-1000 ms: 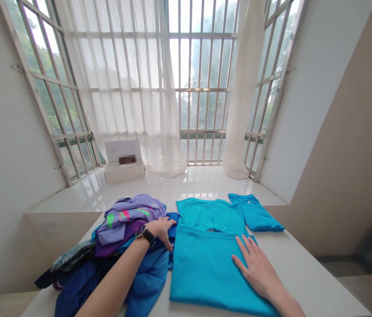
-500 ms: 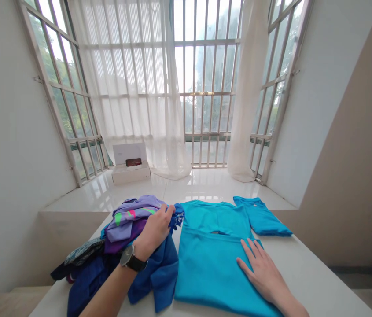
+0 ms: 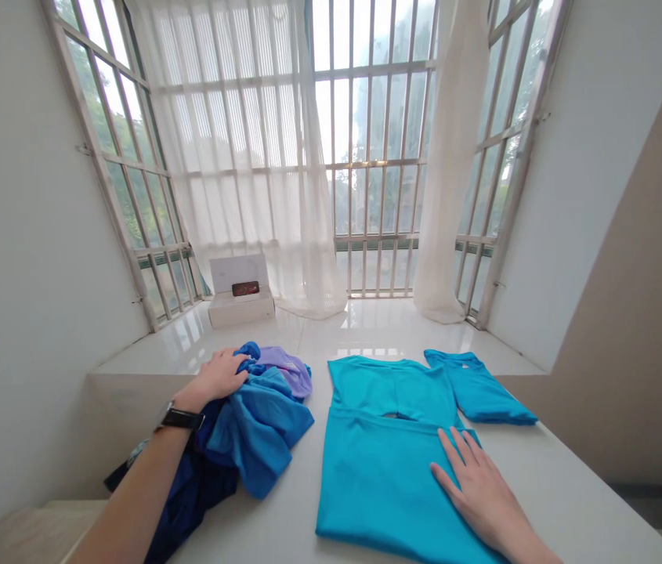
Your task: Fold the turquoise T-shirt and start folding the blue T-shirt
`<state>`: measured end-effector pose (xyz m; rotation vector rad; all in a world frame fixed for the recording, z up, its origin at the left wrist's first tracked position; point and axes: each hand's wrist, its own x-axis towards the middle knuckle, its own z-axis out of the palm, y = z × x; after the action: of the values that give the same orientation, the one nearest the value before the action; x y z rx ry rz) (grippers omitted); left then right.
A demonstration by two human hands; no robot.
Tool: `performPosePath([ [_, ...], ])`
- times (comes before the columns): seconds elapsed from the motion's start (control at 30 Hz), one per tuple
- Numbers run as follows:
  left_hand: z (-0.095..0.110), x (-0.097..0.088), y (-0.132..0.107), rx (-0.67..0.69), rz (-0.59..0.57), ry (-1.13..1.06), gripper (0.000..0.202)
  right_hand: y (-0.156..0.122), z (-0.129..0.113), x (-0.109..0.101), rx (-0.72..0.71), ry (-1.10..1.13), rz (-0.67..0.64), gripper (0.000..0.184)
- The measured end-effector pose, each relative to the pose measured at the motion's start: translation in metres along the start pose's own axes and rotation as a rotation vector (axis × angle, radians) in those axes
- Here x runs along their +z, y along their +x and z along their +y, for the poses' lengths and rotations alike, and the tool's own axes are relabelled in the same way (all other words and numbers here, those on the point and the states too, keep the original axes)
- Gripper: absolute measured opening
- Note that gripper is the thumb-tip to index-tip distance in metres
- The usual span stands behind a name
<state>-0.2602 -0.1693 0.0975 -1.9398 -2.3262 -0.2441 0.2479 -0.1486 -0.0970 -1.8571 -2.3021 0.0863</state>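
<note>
A turquoise shirt [image 3: 383, 462] lies partly folded on the white table [image 3: 571, 486], one sleeve stretched out to the right. My right hand [image 3: 477, 493] rests flat on its lower right part, fingers spread. To the left is a heap of clothes [image 3: 248, 423] in blue, dark blue and purple. My left hand [image 3: 218, 376], a black watch on the wrist, grips a fold of blue cloth at the top left of that heap.
A white box [image 3: 241, 301] with a dark object on it stands on the glossy window ledge [image 3: 366, 321] behind the table. Sheer curtains [image 3: 260, 157] hang before barred windows. Walls close in on the left and right.
My left hand has pulled blue cloth over the heap to the left, covering most of the purple garment and widening the gap to the turquoise shirt. My right hand has stayed flat on the shirt.
</note>
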Motion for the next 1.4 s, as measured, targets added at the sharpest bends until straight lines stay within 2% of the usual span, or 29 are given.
performPosePath([
  [0.03, -0.001, 0.010, -0.002, -0.028, -0.065, 0.004, 0.046, 0.000, 0.000, -0.001, 0.001, -0.001, -0.008, 0.079],
  [0.07, 0.000, 0.016, -0.004, -0.060, -0.082, 0.009, 0.055, 0.000, 0.000, -0.002, 0.002, -0.002, -0.016, 0.080],
  [0.13, 0.006, 0.020, -0.010, -0.106, 0.023, 0.027, 0.073, 0.000, -0.001, -0.003, 0.008, -0.011, -0.032, 0.080],
  [0.2, 0.017, 0.014, -0.016, -0.089, 0.180, 0.053, 0.079, 0.001, -0.002, -0.004, 0.013, -0.021, -0.045, 0.080],
  [0.27, 0.035, 0.006, -0.023, 0.013, 0.263, 0.051, 0.078, 0.002, -0.003, -0.003, 0.012, -0.024, -0.054, 0.080],
  [0.33, 0.061, 0.004, -0.034, 0.184, 0.259, 0.012, 0.072, 0.004, -0.004, -0.002, 0.007, -0.024, -0.054, 0.080],
  [0.4, 0.094, 0.011, -0.052, 0.389, 0.225, -0.062, 0.061, 0.005, -0.005, 0.000, 0.000, -0.024, -0.044, 0.080],
  [0.47, 0.129, 0.031, -0.076, 0.576, 0.134, -0.182, 0.057, 0.007, -0.007, 0.003, -0.008, -0.016, -0.030, 0.079],
  [0.57, 0.168, 0.080, -0.108, 0.772, -0.090, -0.302, 0.079, 0.008, -0.010, 0.004, -0.015, -0.001, -0.002, 0.080],
  [0.6, 0.175, 0.098, -0.116, 0.788, -0.130, -0.311, 0.082, 0.008, -0.011, 0.004, -0.013, -0.001, 0.002, 0.080],
  [0.67, 0.181, 0.132, -0.125, 0.800, -0.181, -0.306, 0.074, 0.008, -0.012, 0.003, -0.003, -0.008, -0.006, 0.082],
  [0.73, 0.178, 0.155, -0.128, 0.791, -0.226, -0.302, 0.064, 0.006, -0.011, 0.004, 0.013, -0.022, -0.021, 0.083],
  [0.8, 0.172, 0.159, -0.128, 0.797, -0.262, -0.315, 0.066, 0.005, -0.009, 0.007, 0.026, -0.031, -0.013, 0.085],
  [0.9, 0.168, 0.139, -0.123, 0.798, -0.287, -0.361, 0.076, 0.007, -0.007, 0.011, 0.043, -0.032, 0.022, 0.086],
  [1.0, 0.179, 0.110, -0.105, 0.696, -0.232, -0.379, 0.073, 0.015, -0.012, 0.006, 0.003, -0.056, 0.053, 0.087],
  [1.1, 0.200, 0.100, -0.074, 0.624, -0.128, -0.331, 0.070, 0.024, -0.021, -0.002, -0.077, -0.086, 0.076, 0.085],
  [1.23, 0.214, 0.122, -0.044, 0.584, -0.162, -0.290, 0.079, 0.027, -0.019, 0.000, -0.022, -0.101, 0.030, 0.086],
  [1.4, 0.208, 0.153, -0.038, 0.507, -0.195, -0.382, 0.077, 0.027, -0.007, 0.011, 0.018, -0.085, -0.011, 0.089],
])
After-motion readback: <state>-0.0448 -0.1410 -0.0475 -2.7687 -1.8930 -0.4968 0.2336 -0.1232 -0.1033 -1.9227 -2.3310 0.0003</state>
